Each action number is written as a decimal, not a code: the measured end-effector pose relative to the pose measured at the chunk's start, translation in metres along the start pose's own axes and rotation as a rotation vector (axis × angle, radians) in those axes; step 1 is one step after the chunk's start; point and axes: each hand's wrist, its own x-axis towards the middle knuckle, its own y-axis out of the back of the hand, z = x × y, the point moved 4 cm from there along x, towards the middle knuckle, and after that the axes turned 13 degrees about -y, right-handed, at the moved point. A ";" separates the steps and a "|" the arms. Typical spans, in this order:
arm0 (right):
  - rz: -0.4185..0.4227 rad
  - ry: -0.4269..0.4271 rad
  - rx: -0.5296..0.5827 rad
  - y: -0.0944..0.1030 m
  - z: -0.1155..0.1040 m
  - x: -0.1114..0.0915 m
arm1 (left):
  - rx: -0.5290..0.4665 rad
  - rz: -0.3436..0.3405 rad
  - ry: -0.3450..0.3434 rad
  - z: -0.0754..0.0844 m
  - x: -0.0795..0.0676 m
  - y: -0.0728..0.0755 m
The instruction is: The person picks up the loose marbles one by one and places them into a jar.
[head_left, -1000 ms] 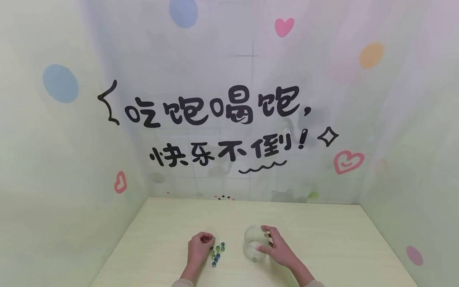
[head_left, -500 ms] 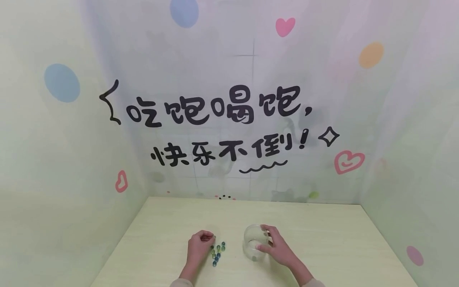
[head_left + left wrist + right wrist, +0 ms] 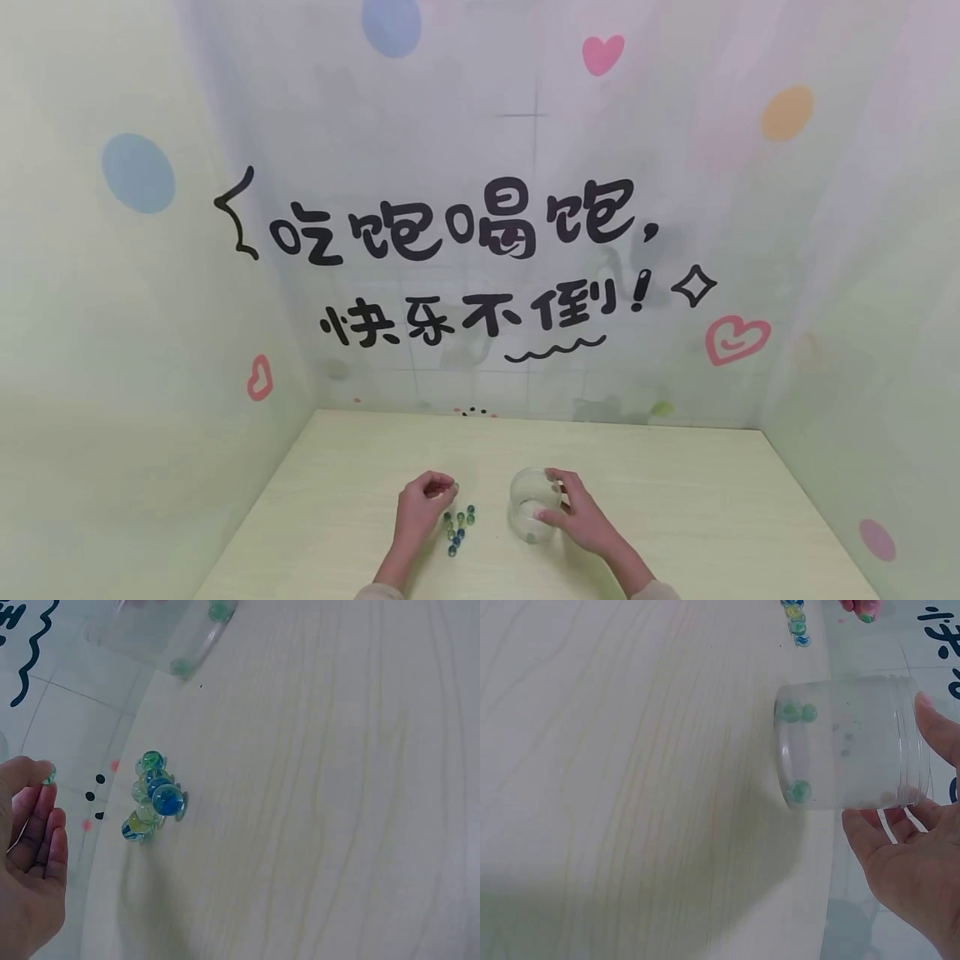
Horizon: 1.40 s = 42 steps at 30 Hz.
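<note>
Between the thumb and fingertip of my left hand [image 3: 420,510] a small greenish glass marble [image 3: 49,776] is pinched, raised above the table. Just beside and below that hand, several blue, green and yellowish marbles [image 3: 168,799] lie loosely grouped on the tabletop. To their right stands a clear, open-topped plastic jar [image 3: 877,765], upright on the table. My right hand [image 3: 588,518] grips it near the rim, thumb on one side and fingers on the other. A few green marbles [image 3: 799,791] show through the wall at the jar's bottom.
The pale wooden table [image 3: 675,492] carries the marbles and jar. A printed fabric backdrop [image 3: 465,358] with black lettering rises along its back edge, and side panels [image 3: 855,400] close in left and right.
My left hand has lifted slightly from beside the loose marbles, keeping the marble pinched. The right hand and jar hold still; the head view has shifted a little.
</note>
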 end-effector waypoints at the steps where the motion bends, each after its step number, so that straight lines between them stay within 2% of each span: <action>1: 0.001 0.000 -0.001 0.000 0.000 0.000 | -0.005 -0.007 -0.011 0.002 0.000 0.000; 7: 0.003 0.004 -0.006 -0.001 -0.001 0.000 | -0.029 -0.051 -0.080 0.013 0.002 -0.002; 16: 0.003 0.004 -0.010 -0.001 -0.001 -0.001 | -0.068 -0.052 -0.155 0.034 0.003 -0.005; 25: -0.001 0.004 -0.010 -0.001 0.001 0.000 | -0.125 -0.105 -0.154 0.050 0.005 -0.009; 32: 0.010 0.013 -0.024 -0.001 -0.001 0.000 | -0.136 -0.112 -0.193 0.056 0.004 -0.012; 42: 0.009 0.022 -0.031 -0.002 0.000 -0.001 | -0.154 -0.118 -0.213 0.063 0.002 -0.016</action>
